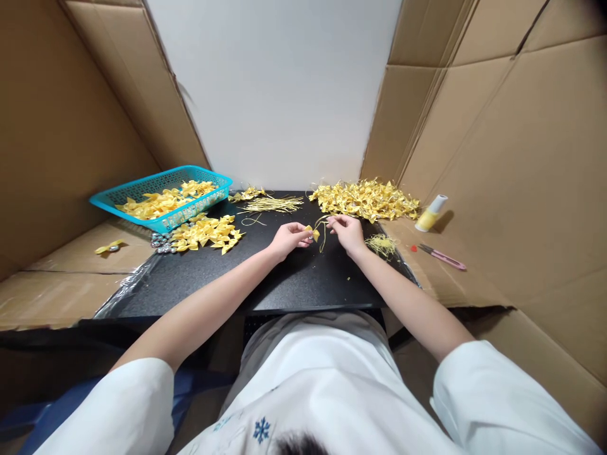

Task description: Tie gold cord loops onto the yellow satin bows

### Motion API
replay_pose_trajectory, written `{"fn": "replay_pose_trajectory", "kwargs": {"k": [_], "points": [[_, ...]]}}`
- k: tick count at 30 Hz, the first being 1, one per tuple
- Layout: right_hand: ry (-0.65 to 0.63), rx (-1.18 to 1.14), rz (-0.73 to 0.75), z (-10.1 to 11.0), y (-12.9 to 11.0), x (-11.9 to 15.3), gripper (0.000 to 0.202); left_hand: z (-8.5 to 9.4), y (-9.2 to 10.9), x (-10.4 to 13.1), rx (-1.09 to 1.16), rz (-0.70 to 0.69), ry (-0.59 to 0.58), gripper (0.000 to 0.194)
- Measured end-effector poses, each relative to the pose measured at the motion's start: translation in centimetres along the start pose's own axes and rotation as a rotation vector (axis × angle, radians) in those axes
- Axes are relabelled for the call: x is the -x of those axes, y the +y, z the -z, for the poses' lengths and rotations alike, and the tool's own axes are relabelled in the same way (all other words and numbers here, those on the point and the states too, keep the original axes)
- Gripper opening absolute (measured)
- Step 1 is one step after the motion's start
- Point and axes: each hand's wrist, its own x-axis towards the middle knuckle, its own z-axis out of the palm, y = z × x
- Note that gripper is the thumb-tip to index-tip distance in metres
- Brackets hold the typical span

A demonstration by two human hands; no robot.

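Over the middle of the black table (294,284), my left hand (290,239) pinches a small yellow ribbon bow (315,234) between thumb and fingers. A thin yellow cord (324,240) loops from the bow toward the right. The fingertips of my right hand (348,232) are closed on that cord. Something small and shiny shows at the bow, partly hidden by my left fingers. Behind my hands lies a bundle of straight yellow cords (272,204), with one loose curled cord (253,221) in front of it.
At left stand a turquoise basket (222,180) of yellow bows, a bow pile (208,232) and round metallic pieces (162,242). A larger bow pile (367,199) lies back right. Cord scraps (382,244), a thread spool (430,215) and a pink cutter (443,256) lie right. Cardboard walls flank both sides.
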Motion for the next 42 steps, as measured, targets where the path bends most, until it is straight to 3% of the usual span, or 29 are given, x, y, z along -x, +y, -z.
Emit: {"fn": "replay_pose_trajectory", "kwargs": {"k": [8, 12, 15, 20, 26, 30, 33, 38, 42], "points": [[0.11, -0.151, -0.273, 2.6, 0.4, -2.6, 0.02, 0.6, 0.0, -0.6, 0.016, 0.018, 0.017, 0.024], [0.225, -0.183, -0.238, 3.4, 0.4, -3.3, 0.023, 0.8, 0.2, -0.6, -0.035, -0.026, 0.043, 0.025], [0.232, -0.172, -0.217, 3.5, 0.4, -3.3, 0.026, 1.0, 0.4, -0.7, -0.07, -0.049, 0.066, 0.022], [0.101, -0.174, -0.224, 2.5, 0.1, -2.4, 0.034, 1.7, 0.7, -1.1, -0.165, -0.141, 0.075, 0.017], [-0.078, -0.084, -0.171, 1.9, 0.2, -1.6, 0.034, 3.3, 1.0, -1.9, -0.412, -0.219, -0.142, 0.015], [-0.181, -0.012, -0.161, 1.7, 0.7, -1.3, 0.034, 3.8, 0.8, -2.5, -0.585, -0.314, -0.188, 0.014], [-0.252, 0.07, -0.084, 1.6, 0.8, -0.9, 0.034, 3.8, 0.4, -2.7, -0.651, -0.348, -0.166, 0.01], [-0.578, 0.186, 0.054, 1.7, 0.3, -0.4, 0.034, 3.9, 0.1, -2.8, -0.702, -0.424, -0.067, 0.005], [-0.726, 0.354, 0.072, 1.9, -0.8, 0.2, 0.034, 3.8, 0.0, -2.8, -0.733, -0.461, 0.014, 0.005]]}}
